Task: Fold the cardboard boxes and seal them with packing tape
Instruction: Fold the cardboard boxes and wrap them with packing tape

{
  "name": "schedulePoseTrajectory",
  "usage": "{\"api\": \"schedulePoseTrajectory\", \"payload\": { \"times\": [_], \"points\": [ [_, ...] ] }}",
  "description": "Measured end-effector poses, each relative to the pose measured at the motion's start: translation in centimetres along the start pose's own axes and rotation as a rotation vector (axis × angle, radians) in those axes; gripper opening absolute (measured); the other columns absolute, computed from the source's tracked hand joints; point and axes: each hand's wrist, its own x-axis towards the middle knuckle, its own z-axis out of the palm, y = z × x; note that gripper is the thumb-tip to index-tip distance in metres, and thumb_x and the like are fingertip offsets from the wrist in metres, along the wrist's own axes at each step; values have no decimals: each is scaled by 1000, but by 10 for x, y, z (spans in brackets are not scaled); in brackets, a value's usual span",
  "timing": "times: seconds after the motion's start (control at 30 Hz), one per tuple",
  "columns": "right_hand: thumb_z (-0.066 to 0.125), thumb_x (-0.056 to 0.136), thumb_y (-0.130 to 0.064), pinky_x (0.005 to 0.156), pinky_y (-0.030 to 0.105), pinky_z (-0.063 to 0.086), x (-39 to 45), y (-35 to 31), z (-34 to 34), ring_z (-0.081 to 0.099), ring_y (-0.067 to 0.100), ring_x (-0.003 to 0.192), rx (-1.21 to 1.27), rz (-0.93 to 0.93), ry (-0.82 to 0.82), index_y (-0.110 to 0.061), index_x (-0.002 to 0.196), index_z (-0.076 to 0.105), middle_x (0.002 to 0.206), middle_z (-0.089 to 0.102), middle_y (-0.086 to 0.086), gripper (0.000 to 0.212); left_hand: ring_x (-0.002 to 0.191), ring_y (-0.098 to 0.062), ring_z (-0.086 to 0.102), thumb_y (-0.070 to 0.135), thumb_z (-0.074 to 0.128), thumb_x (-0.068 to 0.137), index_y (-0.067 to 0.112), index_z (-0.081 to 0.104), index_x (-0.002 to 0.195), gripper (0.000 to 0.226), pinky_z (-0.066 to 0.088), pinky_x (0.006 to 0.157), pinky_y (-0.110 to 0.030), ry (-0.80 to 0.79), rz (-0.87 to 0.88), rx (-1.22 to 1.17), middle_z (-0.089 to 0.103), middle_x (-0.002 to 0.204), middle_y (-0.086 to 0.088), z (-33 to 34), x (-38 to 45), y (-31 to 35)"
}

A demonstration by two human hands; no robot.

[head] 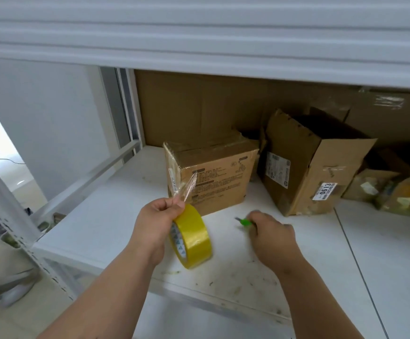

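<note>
Both forearms reach in from the bottom edge of the head view, the nearest things to the camera. On the left, the left hand (pixel 158 214) has its grip narrow, finger and thumb pinched on the free end of the tape (pixel 186 185), a clear crinkled strip that rises from the fingers toward the box. Below that hand hangs the yellow roll (pixel 193 241), on edge, its low rim at or just above the white shelf (pixel 106 223); whether it touches I cannot tell. On the right, the right hand (pixel 271 232) is curled round a small green cutter (pixel 244 221), blurred, so only the green stub and a dark tip show past the fingers.

The box (pixel 211 172) stands just behind the hands, closed, with shiny tape already over its top left corner and printed text on its near face. Beside it to the right leans an open box (pixel 304 165) with torn flaps, its label reading 0613, and smaller packs (pixel 394 189) lie further right. Flat cardboard (pixel 199 106) stands against the back of the shelf.

By my judgement the step in hand is cutting the strip free. To do it well, keep the strip taut between pinch and roll, so the blade meets a stretched film and not a slack one. Bring the cutter across close to the roll, with the edge turned away from the left fingers. Hold the pinch firm afterward, or the loose end may fold onto itself and stick. Then press the cut end flat along the box seam.
</note>
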Motion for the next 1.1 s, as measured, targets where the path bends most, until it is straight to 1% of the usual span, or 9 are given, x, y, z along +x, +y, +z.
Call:
{"api": "schedulePoseTrajectory", "payload": {
  "times": [0.1, 0.27, 0.43, 0.53, 0.67, 0.73, 0.8, 0.93, 1.1],
  "points": [
    [41, 103, -30, 74, 37, 48, 1, -27, -21, 60, 21, 82, 209, -154, 93, -29, 113, 54, 94, 65, -2, 17, 59, 2, 66, 14, 69, 91, 9, 71, 85, 8, 42, 45, -4, -18, -8, -24, 73, 75, 0, 3, -4, -1],
    [55, 98, -29, 86, 40, 50, 7, -62, -38, 62, 17, 97, 297, -393, 248, -31, 120, 67, 106, 69, -5, 25, 70, -6, 66, 24, 65, 95, 11, 72, 89, 16, 49, 64, -18, -42, -4, 4, 74, 83, -2, 5, -4, -1],
    [54, 98, -35, 79, 35, 51, 20, -79, -39, 60, 17, 93, 249, -379, 190, -34, 118, 68, 100, 62, -6, 25, 89, -15, 67, 25, 65, 95, 10, 74, 96, 17, 46, 77, -27, -33, -13, -16, 76, 99, -4, 6, -2, 0],
    [52, 98, -36, 73, 34, 50, 26, -82, -37, 59, 19, 89, 179, -374, 177, -30, 109, 70, 95, 59, -4, 22, 85, -16, 65, 24, 66, 94, 6, 73, 96, 19, 48, 77, -28, -7, -10, -7, 74, 99, -12, 6, 0, -1],
    [52, 98, -35, 76, 33, 50, 33, -88, -36, 59, 21, 95, 138, -392, 137, -29, 116, 70, 102, 60, -1, 26, 81, -10, 68, 21, 65, 94, 5, 73, 95, 18, 49, 70, -21, -35, 4, -9, 76, 96, 0, 6, 5, -2],
    [53, 98, -34, 79, 33, 50, 37, -92, -34, 60, 21, 98, 132, -411, 129, -29, 120, 69, 107, 61, 0, 27, 82, -9, 69, 19, 66, 94, 4, 72, 93, 16, 51, 75, -23, -39, 11, -5, 76, 97, 2, 6, 6, -2],
    [53, 98, -34, 78, 32, 51, 39, -95, -31, 60, 21, 97, 117, -426, 127, -27, 118, 70, 106, 61, 0, 27, 88, -14, 68, 17, 67, 93, 5, 73, 88, 14, 51, 84, -30, -37, 11, 0, 76, 101, 1, 5, 8, -2],
    [54, 97, -32, 77, 35, 52, 45, -101, -26, 60, 23, 93, 86, -435, 149, -23, 114, 71, 103, 60, 3, 25, 80, -12, 67, 14, 65, 94, 14, 72, 73, 22, 48, 77, -28, -92, 29, 12, 76, 96, -2, 5, 9, 1],
    [55, 96, -30, 74, 32, 50, 54, -98, -25, 60, 23, 92, 31, -390, 141, -23, 107, 71, 100, 58, 1, 21, 82, -17, 62, 19, 65, 95, 8, 73, 82, 18, 47, 80, -32, -51, 20, 46, 73, 90, -6, 2, 13, 1]
  ]
}}
